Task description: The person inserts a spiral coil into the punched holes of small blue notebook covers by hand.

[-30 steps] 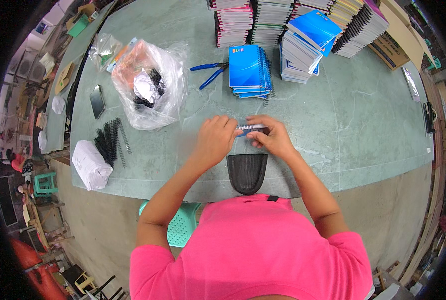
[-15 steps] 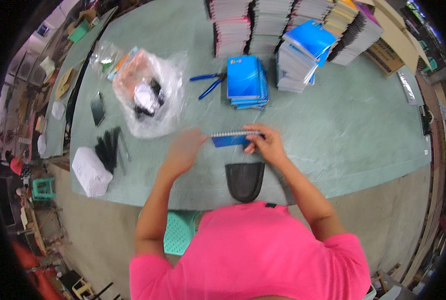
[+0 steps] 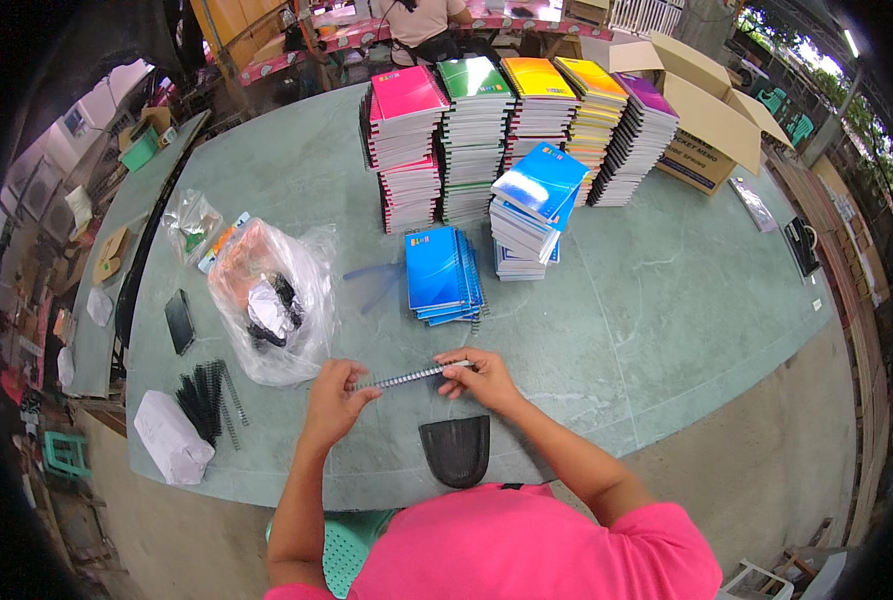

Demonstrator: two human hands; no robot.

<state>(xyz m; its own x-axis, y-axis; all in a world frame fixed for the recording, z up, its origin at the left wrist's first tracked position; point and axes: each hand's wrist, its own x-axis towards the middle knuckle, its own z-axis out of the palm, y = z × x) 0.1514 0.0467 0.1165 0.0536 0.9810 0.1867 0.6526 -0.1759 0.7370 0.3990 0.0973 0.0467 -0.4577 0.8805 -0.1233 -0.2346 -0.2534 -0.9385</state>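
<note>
- Spiral binding coil (image 3: 413, 376) — a thin, pale wire spiral held level just above the table (image 3: 666, 300), close to its near edge and directly in front of the person
- Handling judgement: very light; springy along its length and likely to flex or sag if held at one end only; the loops look easy to crush or kink under a hard pinch
- Recommended hold: one light fingertip pinch at each end, which is how it is taken here
- Left hand (image 3: 334, 400) — fingers curled together and pinched on the coil's left end; the palm is turned down toward the table
- Right hand (image 3: 478, 378) — fingers drawn in and pinched on the coil's right end; whether the heel of the hand rests on the table cannot be told
- Both hands are well apart from each other, the coil spanning the gap between them
- Nearby: a black mesh pouch (image 3: 456, 450) at the near edge, just below the hands; a low stack of blue spiral notebooks (image 3: 442, 272) beyond the coil toward the table's middle; a clear plastic bag (image 3: 271, 300) to the left; loose black coils (image 3: 208, 395) near the left near corner
</note>
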